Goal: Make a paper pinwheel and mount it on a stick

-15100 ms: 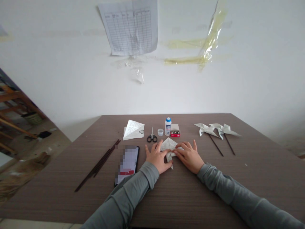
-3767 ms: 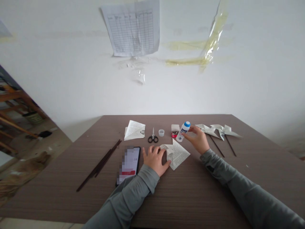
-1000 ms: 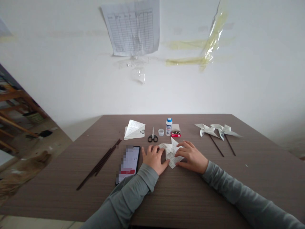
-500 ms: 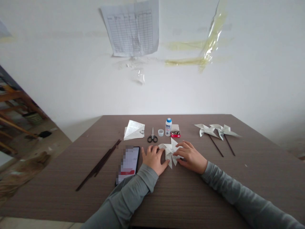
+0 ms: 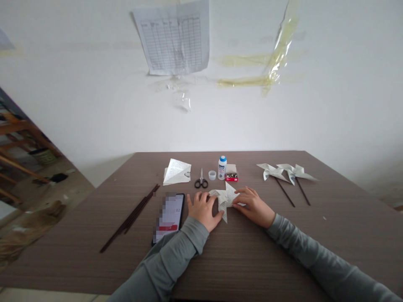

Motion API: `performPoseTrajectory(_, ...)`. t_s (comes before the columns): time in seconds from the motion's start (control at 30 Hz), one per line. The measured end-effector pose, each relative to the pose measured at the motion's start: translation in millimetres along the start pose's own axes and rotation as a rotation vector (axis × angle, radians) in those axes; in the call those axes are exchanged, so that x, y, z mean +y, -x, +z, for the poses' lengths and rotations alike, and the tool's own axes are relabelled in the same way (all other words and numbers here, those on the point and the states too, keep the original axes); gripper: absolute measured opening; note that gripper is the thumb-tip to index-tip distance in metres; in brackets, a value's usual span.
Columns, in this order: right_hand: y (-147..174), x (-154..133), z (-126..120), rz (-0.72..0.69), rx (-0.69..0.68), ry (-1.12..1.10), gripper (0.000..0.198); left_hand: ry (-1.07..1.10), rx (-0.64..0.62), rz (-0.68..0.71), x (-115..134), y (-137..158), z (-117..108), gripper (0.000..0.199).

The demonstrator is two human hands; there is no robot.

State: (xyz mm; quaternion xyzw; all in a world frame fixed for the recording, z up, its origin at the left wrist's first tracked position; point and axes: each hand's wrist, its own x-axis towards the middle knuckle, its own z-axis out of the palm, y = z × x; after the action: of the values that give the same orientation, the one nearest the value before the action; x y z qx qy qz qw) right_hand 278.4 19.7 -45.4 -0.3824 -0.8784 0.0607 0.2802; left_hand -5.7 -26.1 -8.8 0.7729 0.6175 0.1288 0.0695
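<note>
A printed-paper pinwheel (image 5: 223, 204) lies on the table between my hands, some of its blades folded in toward the middle. My left hand (image 5: 202, 211) rests on its left side with the fingers spread, covering part of that side. At the right edge, the thumb and fingers of my right hand (image 5: 255, 208) pinch a blade of the paper. Just beyond the pinwheel are a white bottle with a blue cap (image 5: 222, 169) and a small red box (image 5: 232, 177) holding small metal pieces.
Scissors (image 5: 201, 181) and a small clear cup (image 5: 212, 175) stand near the folded papers (image 5: 176, 173). A phone (image 5: 172, 216) lies beside my left forearm, with dark sticks (image 5: 132, 217) farther left. Two paper pinwheels on sticks (image 5: 273, 171) lie at the back right.
My right fingers have drawn the lower right blade up and away from the bottom, so only one lower point shows now. My left hand has stayed in place.
</note>
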Motion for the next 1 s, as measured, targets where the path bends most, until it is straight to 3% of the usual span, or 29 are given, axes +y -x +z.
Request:
performPoseTrajectory(0.33,0,4,27,0.217,0.165,-0.023,0.013,0.036,-0.027,-0.002,11,-1,-1,0.073)
performPoseTrajectory(0.6,-1,2,30,0.254,0.221,-0.015,0.004,0.062,-0.044,0.018,13,-2,0,0.071)
performPoseTrajectory(1.0,2,-1,33,0.185,0.222,0.087,0.02,0.059,-0.05,0.011,17,-2,-6,0.067)
